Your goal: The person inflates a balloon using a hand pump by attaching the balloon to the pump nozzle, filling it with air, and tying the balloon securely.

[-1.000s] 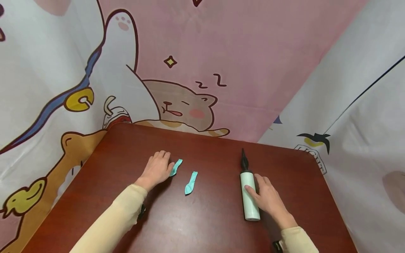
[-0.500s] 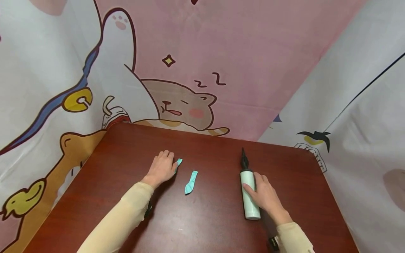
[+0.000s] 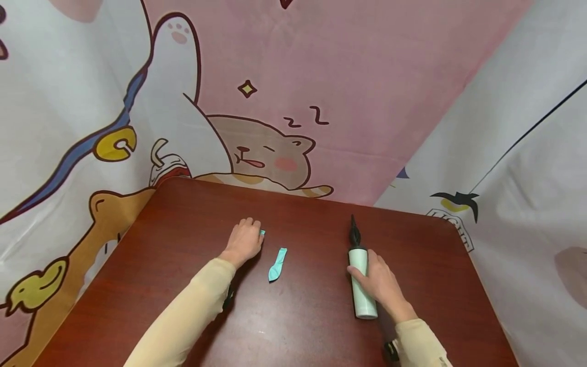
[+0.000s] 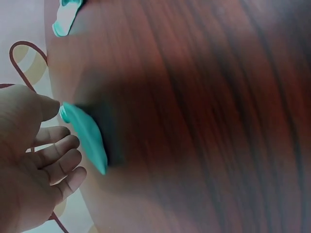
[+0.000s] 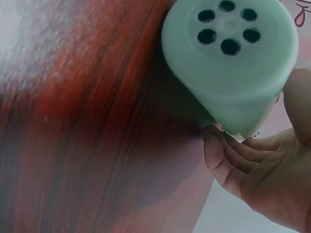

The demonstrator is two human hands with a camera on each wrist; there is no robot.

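Brown table (image 3: 316,321), teal balloon (image 4: 89,140) beside left grip (image 3: 244,241)

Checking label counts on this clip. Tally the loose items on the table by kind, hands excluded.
Uninflated teal balloons: 2 (one at the left hand, one apart from it)
Pale green hand pump, black nozzle counted as part of it: 1 (at the right hand)
Total: 3

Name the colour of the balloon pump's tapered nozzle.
Black; the tapered nozzle shows best in the head view.
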